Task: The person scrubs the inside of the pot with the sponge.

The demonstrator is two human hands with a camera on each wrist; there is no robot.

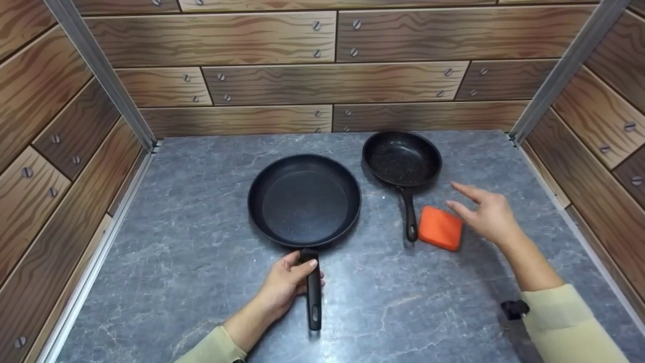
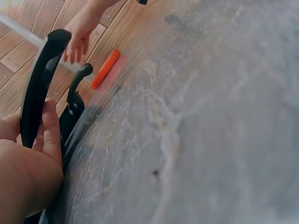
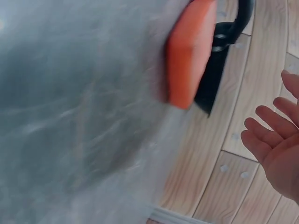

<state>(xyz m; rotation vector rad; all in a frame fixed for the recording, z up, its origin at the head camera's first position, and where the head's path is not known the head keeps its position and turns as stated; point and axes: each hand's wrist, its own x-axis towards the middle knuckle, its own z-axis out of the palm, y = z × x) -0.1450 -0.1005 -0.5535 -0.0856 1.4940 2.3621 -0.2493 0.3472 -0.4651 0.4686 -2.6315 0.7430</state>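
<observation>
A large black frying pan (image 1: 305,201) lies in the middle of the table, its handle toward the person. My left hand (image 1: 284,285) grips that handle near the pan, thumb on top; the left wrist view also shows the fingers around the handle (image 2: 37,88). Farther back on the right is a smaller speckled black frying pan (image 1: 402,159). Beside its handle sits an orange square sponge (image 1: 440,228). Just right of the sponge, my right hand (image 1: 486,214) hovers with fingers extended and thumb apart, holding nothing. In the right wrist view the right hand (image 3: 278,140) has its fingers spread.
The grey marbled table (image 1: 191,242) is enclosed by wood-patterned panels (image 1: 272,40) at the back and both sides. Metal corner posts (image 1: 108,80) and rails run along the edges.
</observation>
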